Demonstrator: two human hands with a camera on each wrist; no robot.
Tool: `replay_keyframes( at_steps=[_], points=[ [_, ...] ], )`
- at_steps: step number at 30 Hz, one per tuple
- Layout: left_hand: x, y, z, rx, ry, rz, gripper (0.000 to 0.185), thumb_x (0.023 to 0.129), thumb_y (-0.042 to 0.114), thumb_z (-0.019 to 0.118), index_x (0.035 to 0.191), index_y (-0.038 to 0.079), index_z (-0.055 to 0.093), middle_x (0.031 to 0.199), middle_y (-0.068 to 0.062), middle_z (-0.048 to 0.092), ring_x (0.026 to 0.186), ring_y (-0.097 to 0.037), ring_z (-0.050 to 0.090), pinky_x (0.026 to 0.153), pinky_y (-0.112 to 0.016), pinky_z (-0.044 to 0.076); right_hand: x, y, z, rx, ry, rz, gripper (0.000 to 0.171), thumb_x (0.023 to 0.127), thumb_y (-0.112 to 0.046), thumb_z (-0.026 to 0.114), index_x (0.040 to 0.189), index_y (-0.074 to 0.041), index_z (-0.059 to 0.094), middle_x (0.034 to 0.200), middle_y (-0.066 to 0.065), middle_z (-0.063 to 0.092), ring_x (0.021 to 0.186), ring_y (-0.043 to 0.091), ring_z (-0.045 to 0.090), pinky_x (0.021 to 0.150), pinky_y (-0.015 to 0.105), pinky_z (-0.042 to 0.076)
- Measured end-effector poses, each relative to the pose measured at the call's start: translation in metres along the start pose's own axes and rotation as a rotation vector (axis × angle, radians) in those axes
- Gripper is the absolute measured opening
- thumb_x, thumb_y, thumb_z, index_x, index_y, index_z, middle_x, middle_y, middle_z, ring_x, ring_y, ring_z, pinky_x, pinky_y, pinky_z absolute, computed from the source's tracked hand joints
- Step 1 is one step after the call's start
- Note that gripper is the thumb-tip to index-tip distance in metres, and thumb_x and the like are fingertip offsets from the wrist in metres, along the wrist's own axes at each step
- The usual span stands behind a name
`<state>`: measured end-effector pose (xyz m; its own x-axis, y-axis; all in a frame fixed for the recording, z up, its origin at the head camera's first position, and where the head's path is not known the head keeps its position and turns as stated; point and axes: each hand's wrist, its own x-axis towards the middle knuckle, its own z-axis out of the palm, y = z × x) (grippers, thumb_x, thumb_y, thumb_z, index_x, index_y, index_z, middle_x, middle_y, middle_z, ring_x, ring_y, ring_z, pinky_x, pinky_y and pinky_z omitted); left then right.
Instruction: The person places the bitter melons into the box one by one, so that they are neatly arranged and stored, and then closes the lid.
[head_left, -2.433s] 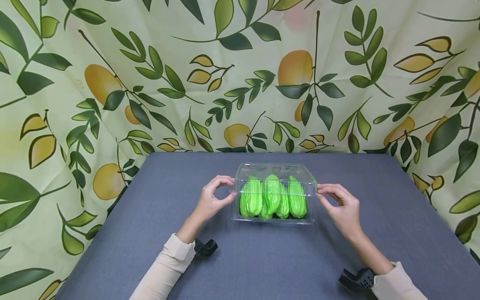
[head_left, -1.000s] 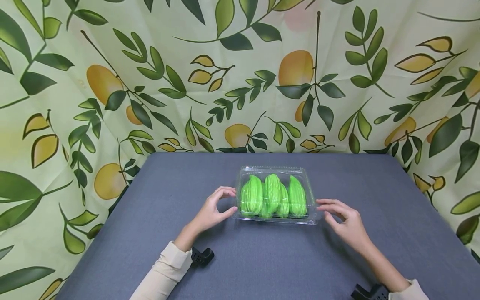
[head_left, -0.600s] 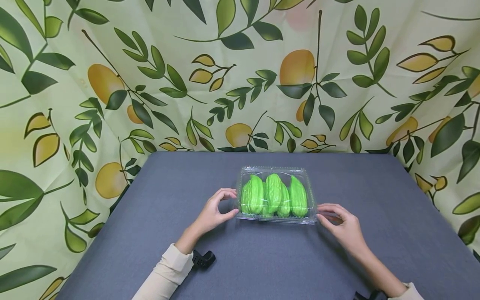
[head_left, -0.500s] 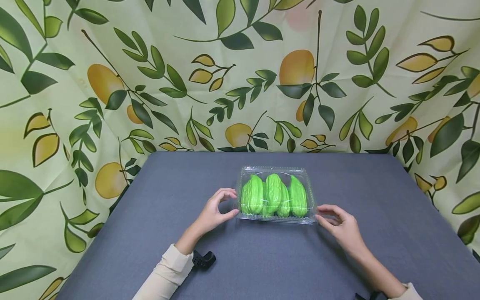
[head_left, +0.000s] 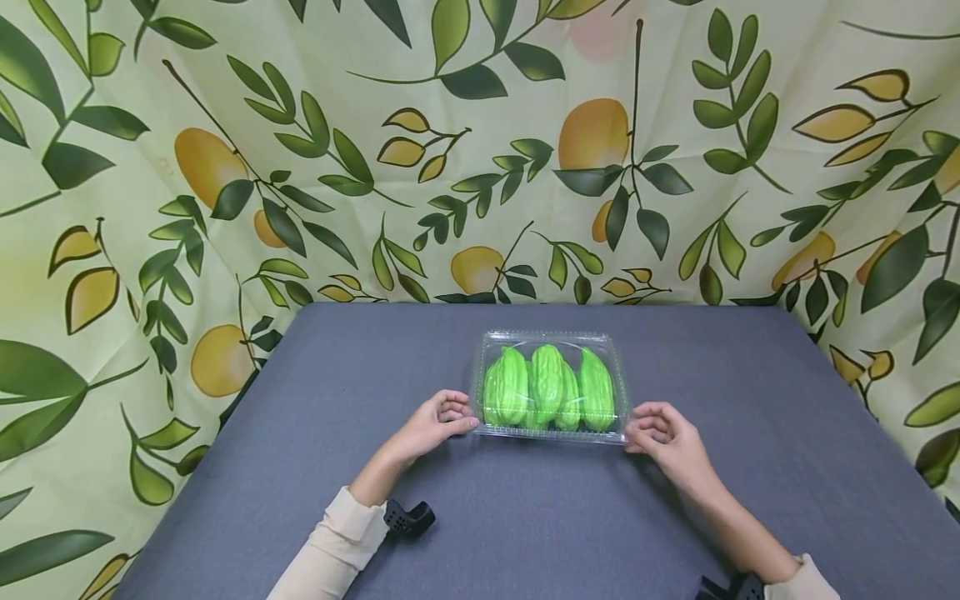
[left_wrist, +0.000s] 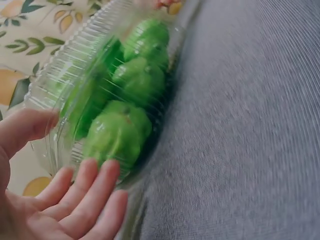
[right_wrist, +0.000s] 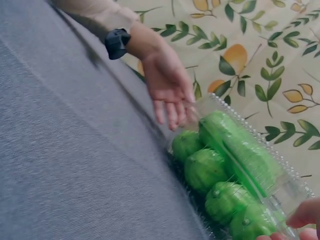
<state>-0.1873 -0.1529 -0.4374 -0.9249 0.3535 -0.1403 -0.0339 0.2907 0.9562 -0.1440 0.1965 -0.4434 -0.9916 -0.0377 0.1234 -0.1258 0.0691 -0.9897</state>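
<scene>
A clear plastic clamshell box [head_left: 551, 435] lies on the table, its lid down over several bright green, ridged bitter melons [head_left: 548, 387]. At its left front corner my left hand [head_left: 433, 423] pinches the rim, fingers bent in the head view. In the left wrist view the thumb lies against the lid side, with the fingertips by the lower end of the box [left_wrist: 75, 145]. My right hand [head_left: 671, 442] pinches the right front corner between thumb and curled fingers. Only some fingertips of the right hand [right_wrist: 305, 217] show in the right wrist view.
A grey-blue cloth covers the table [head_left: 525, 525]. Behind and beside it hangs a cream curtain [head_left: 495, 108] printed with leaves and orange fruit. Black wrist cameras [head_left: 410, 518] sit on both wrists.
The lid was partly raised and has come down flat. Both hands have moved from the lid's sides to the front corners, and their fingers have closed in on the rim.
</scene>
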Motion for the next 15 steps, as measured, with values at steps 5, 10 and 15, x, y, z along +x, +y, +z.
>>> replay_keyframes(
  at_steps=[5,10,15],
  points=[
    [0.001,-0.007,-0.001,-0.123,-0.164,-0.032,0.025,0.099,0.016,0.05,0.109,-0.006,0.051,0.096,-0.011,0.067,0.087,-0.008,0.066,0.086,-0.029,0.058,0.007,-0.003,-0.001,0.023,-0.054,0.227,0.028,0.092,0.002,0.054,0.111,0.001,0.034,0.075,-0.011,0.065,0.065,0.007,0.064,0.059,0.027,0.06],
    [0.001,-0.01,0.003,-0.199,-0.195,-0.047,0.018,0.1,0.014,0.041,0.094,0.003,0.054,0.079,0.003,0.061,0.079,-0.008,0.065,0.08,-0.024,0.057,0.013,-0.001,-0.005,0.039,-0.164,0.377,0.021,0.099,-0.013,0.048,0.113,-0.002,0.038,0.074,-0.01,0.065,0.066,0.005,0.064,0.061,0.025,0.06],
    [-0.001,-0.008,0.01,-0.244,-0.131,-0.062,0.015,0.097,0.011,0.043,0.088,0.008,0.054,0.072,0.007,0.057,0.072,-0.006,0.063,0.075,-0.021,0.055,0.016,0.002,-0.011,0.089,-0.258,0.396,0.016,0.102,-0.02,0.043,0.104,-0.005,0.048,0.075,-0.009,0.067,0.069,0.005,0.066,0.066,0.023,0.06]
  ],
)
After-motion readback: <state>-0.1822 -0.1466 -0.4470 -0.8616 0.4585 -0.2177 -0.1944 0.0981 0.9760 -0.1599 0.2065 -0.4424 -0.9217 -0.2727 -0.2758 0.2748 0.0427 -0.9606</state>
